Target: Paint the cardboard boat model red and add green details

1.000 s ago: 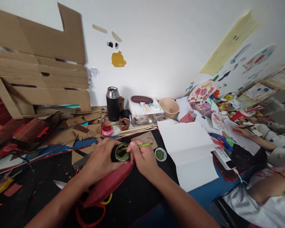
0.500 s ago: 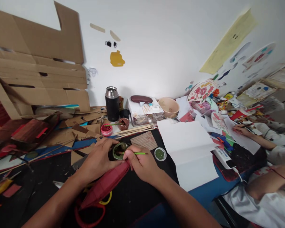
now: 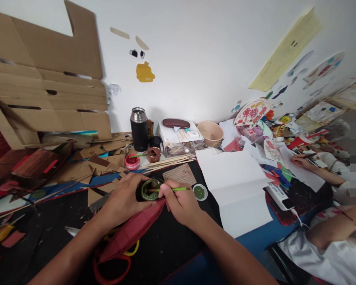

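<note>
My left hand (image 3: 126,198) is closed round a small jar of green paint (image 3: 150,195), its mouth tilted toward my right hand. Between the fingertips of my right hand (image 3: 179,204) is a thin paintbrush (image 3: 179,189) with a green handle; its tip is inside the jar. A dark red boat-shaped piece (image 3: 132,231) slants below both hands, its upper end by the jar; whether my left hand also grips it I cannot tell. Under it lie red-handled scissors (image 3: 126,269) and a yellow handle loop (image 3: 133,248). The jar's lid (image 3: 200,192), smeared green, rests right of my right hand.
Behind my hands stand a red paint jar (image 3: 132,162), a brown paint jar (image 3: 154,154) and a black thermos (image 3: 139,130). White paper (image 3: 234,186) lies to the right, beyond it another person's arm (image 3: 323,170). Cardboard scraps (image 3: 106,166) and a brown model (image 3: 35,164) occupy the left.
My right hand has shifted slightly right with the paintbrush, whose tip stays in the jar. The left hand and jar hold nearly the same place.
</note>
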Motion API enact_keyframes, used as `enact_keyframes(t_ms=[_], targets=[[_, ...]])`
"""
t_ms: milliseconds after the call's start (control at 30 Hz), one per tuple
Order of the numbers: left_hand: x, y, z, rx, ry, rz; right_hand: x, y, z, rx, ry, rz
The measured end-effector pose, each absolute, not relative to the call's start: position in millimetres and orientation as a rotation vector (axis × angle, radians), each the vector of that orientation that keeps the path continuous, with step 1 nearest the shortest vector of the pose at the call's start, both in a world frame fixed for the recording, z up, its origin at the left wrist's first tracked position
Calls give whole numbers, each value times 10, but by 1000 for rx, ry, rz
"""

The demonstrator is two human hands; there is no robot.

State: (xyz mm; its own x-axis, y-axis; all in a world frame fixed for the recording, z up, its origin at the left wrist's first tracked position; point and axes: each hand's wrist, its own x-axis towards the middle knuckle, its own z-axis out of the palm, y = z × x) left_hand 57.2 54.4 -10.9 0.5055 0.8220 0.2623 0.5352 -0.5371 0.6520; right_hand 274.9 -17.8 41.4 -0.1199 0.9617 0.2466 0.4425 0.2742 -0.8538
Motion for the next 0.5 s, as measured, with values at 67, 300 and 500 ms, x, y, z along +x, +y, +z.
enact_keyframes(t_ms=[67,300,500], targets=[[576,544,-105,2266,1117,768,2755,-176,419,-1302,-1669,810],[547,577,-138,2294,1096,781,2735,-174,448,-1261,-1753,885],[572,564,-116,2283,1123,729,2778,-162,447,-1309,-1662,873]])
